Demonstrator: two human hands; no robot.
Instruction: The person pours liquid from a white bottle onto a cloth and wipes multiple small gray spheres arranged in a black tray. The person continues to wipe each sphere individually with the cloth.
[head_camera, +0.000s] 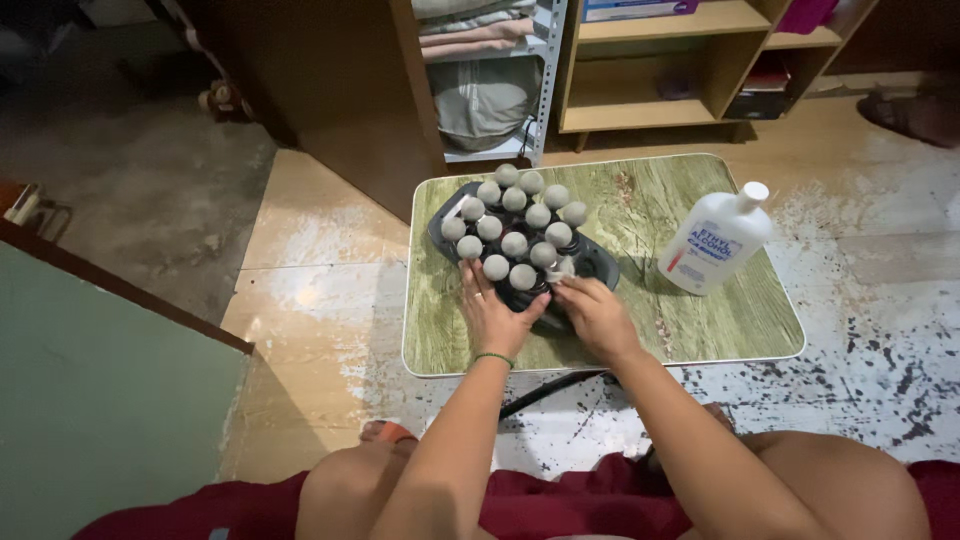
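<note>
A dark tray (597, 262) with several upright rods topped by grey round caps (514, 243) lies on a small green wood-grain table (700, 320). My left hand (490, 312) rests flat on the tray's near edge, fingers spread beside the closest caps, a green band on its wrist. My right hand (597, 313) is at the tray's near right part, fingers pinched on a small white wad (564, 268) pressed against one cap.
A white plastic bottle (716, 242) with a white cap stands on the table to the right of the tray. Wooden shelves (660, 70) and a metal rack with folded cloth (480, 60) stand behind the table. A dark cord (545, 390) hangs off the table's near edge. My knees are below.
</note>
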